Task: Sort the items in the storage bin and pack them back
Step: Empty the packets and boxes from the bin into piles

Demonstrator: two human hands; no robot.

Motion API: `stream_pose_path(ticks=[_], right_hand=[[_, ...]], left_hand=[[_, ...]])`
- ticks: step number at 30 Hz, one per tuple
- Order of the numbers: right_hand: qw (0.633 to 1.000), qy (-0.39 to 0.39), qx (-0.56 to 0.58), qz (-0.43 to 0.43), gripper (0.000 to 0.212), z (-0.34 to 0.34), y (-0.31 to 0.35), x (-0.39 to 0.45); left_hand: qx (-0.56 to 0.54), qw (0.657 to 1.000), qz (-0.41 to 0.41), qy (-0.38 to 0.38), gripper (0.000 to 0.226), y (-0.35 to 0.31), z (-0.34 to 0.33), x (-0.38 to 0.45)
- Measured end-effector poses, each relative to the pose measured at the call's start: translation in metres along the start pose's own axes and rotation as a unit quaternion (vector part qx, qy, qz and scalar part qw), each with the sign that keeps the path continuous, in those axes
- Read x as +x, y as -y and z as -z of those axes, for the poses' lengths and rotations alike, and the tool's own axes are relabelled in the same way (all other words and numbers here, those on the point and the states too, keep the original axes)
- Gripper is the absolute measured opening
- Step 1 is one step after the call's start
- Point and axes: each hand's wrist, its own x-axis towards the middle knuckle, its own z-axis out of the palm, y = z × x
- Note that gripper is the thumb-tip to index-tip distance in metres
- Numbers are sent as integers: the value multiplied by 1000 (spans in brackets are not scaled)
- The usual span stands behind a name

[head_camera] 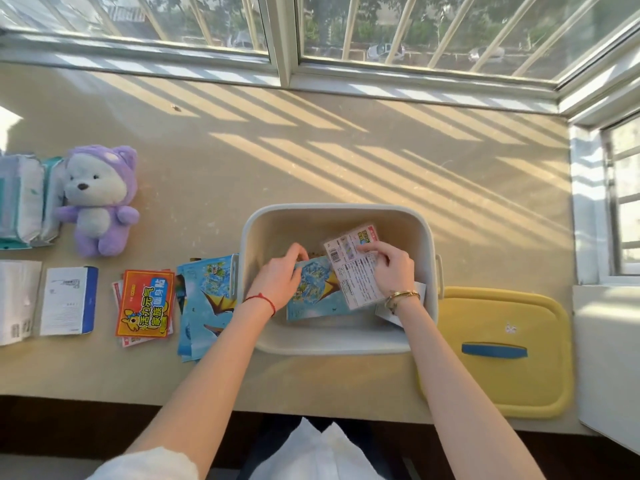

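Observation:
A pale grey storage bin (337, 213) stands on the beige counter in front of me. Both hands reach inside it. My left hand (282, 277) grips the upper left edge of a blue illustrated packet (317, 292) lying in the bin. My right hand (389, 268) holds a pink-and-white packet (353, 268) with a barcode, tilted above the blue one. A white card (391, 315) pokes out under my right wrist. Left of the bin lie a pile of blue packets (204, 306) and a stack of orange-red packets (145, 303).
The bin's yellow lid (498, 313) with a blue handle lies to its right. At far left are a purple plush bear (100, 199), tissue packs (24, 199), a white-and-blue box (69, 301) and white paper (15, 301). A white unit (606, 358) stands at the right edge.

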Motion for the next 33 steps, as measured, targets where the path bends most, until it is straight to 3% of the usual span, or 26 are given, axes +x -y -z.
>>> stream_pose_path(ticks=[4,9,15,24,33], right_hand=[[995,-4,91,-35,43,19,6,-27],[980,20,192,-55,38,44,24,-66],[967,43,249,-13,35,72,45,-109],[943,95,309,77,34,100,75,-161],[929,157,308,128,36,89,109,-190]], left_hand=[[-50,998,-34,-23,39,-9,16,-32],[-153,984,-37,-88,38,-22,34,-68],[-211,967,-44,-138,42,-35,48,-119],[-320,912,-45,-251,39,-54,60,-200],[-380,858,-29,-345,44,-24,78,-263]])
